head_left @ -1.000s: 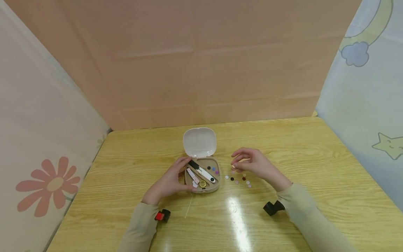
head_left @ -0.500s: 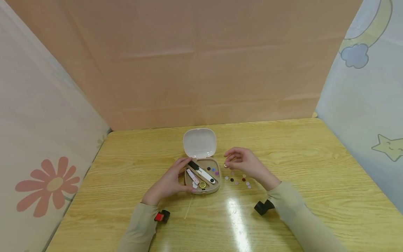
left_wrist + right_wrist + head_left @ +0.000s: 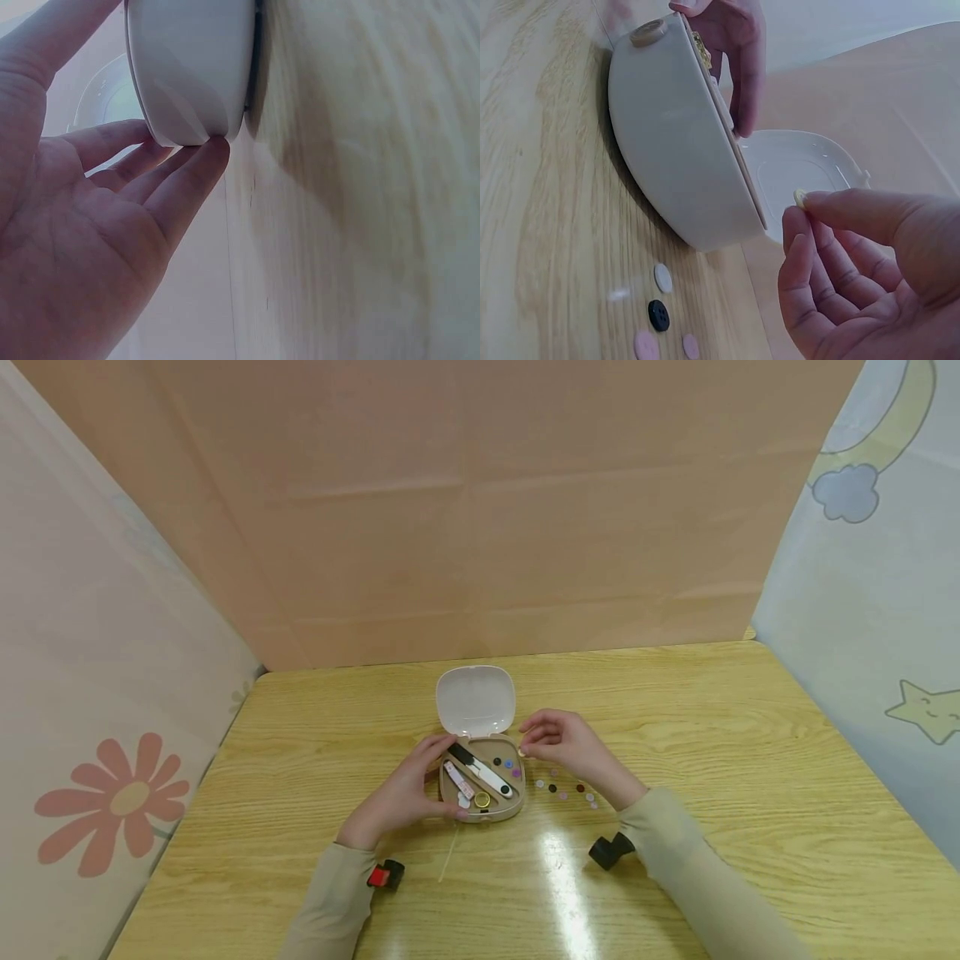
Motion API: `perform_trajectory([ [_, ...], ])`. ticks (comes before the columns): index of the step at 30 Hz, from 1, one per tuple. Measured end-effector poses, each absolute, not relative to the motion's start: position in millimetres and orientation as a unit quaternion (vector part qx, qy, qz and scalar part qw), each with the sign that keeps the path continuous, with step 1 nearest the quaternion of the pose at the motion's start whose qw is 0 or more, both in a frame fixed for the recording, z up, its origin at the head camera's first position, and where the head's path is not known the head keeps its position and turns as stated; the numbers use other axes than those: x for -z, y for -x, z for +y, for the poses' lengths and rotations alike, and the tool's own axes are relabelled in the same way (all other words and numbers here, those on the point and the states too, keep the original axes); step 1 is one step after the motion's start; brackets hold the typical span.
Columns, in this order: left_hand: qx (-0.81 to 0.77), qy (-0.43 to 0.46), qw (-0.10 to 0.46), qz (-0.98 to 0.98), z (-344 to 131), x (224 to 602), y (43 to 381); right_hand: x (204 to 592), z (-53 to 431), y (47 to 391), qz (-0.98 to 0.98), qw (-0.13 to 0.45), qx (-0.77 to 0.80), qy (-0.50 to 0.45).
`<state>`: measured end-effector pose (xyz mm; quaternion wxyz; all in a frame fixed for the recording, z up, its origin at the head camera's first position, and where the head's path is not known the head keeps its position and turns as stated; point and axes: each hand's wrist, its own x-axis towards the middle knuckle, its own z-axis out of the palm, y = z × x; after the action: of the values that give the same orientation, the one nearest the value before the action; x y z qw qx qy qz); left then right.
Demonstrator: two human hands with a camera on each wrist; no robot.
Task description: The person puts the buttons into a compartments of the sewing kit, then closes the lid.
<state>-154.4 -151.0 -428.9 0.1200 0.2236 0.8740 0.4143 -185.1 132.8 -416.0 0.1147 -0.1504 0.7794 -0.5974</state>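
Right hand pinches a small round pale-yellow button; left hand grips a rounded off-white plastic box!
And there's the button, between thumb and fingertip, just beside the box's right rim, turned nearly edge-on to the right wrist view; left thumb at the box's near side, fingers at its far left. Inside, a slim white-and-black tool lies slantwise, long axis running from far left, where its black end points, to near right. A pink-and-white patterned strip slants similarly alongside. The glossy white lid stands raised behind. Out right, loose white, black, pink and dark-red buttons dot the wood-grain desk.
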Motion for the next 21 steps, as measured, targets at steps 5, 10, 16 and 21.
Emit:
perform_trajectory([
  [5, -0.41, -0.221, 0.119, 0.877, -150.2, 427.3, 154.0, 414.8, 127.2, 184.8, 0.777, 0.108, 0.602, 0.151],
  [10, -0.413, -0.225, 0.119, 0.874, -149.9, 426.7, 153.7, 417.1, 123.1, 185.6, 0.775, 0.111, 0.605, 0.147],
  [16, -0.416, -0.224, 0.122, 0.873, -150.0, 426.6, 153.6, 419.0, 120.5, 187.1, 0.77, 0.118, 0.611, 0.142],
  [21, -0.414, -0.222, 0.122, 0.874, -149.4, 426.4, 154.0, 419.5, 119.1, 188.0, 0.774, 0.115, 0.606, 0.141],
])
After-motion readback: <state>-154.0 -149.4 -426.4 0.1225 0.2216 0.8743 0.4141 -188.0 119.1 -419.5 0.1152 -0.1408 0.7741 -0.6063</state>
